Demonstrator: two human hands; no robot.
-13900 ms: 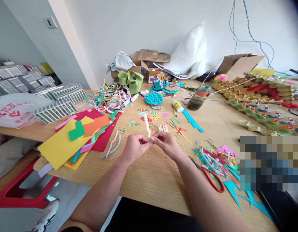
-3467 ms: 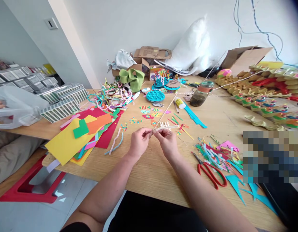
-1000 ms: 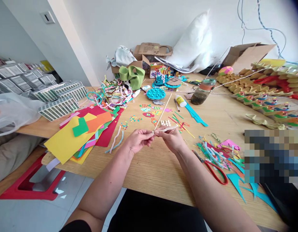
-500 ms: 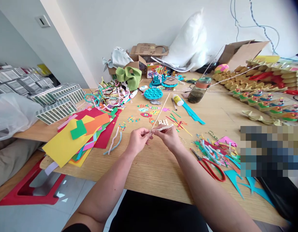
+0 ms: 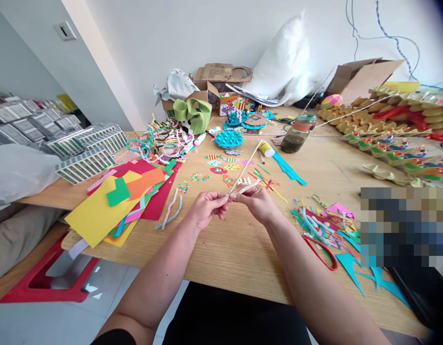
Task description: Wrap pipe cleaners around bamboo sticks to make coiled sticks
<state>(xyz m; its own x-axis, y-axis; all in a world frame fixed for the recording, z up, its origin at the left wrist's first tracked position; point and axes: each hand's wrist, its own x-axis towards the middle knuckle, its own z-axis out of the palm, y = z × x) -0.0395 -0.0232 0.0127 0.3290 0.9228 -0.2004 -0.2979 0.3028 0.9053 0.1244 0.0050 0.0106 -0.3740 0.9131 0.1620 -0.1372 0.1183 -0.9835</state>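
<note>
My left hand point(image 5: 211, 209) is closed, its thumb and fingers pinching the lower end of a thin wooden stick point(image 5: 244, 166). The stick slants up and away to the right over the table. Against it my right hand point(image 5: 256, 203) is closed too, with a narrow white strip point(image 5: 250, 186) between thumb and fingers. The fingertips of both hands nearly meet at the stick's base, so the exact contact there is hidden. Just beyond the hands lie several decorated paper fish, including an orange fish point(image 5: 227, 180), and small cream-coloured pieces point(image 5: 245, 181).
Coloured sheets point(image 5: 95, 211) are piled at left. Red-handled scissors point(image 5: 324, 256) lie beside my right forearm, near paper scraps point(image 5: 315, 225). Farther back are a blue bumpy disc point(image 5: 229, 139), a glue bottle point(image 5: 266, 148), a glass jar point(image 5: 298, 135) and egg trays point(image 5: 383, 112).
The stick has tilted further to the right, its tip now near the glue bottle. Both hands stay together at its base. My right forearm now covers the scissors' blades.
</note>
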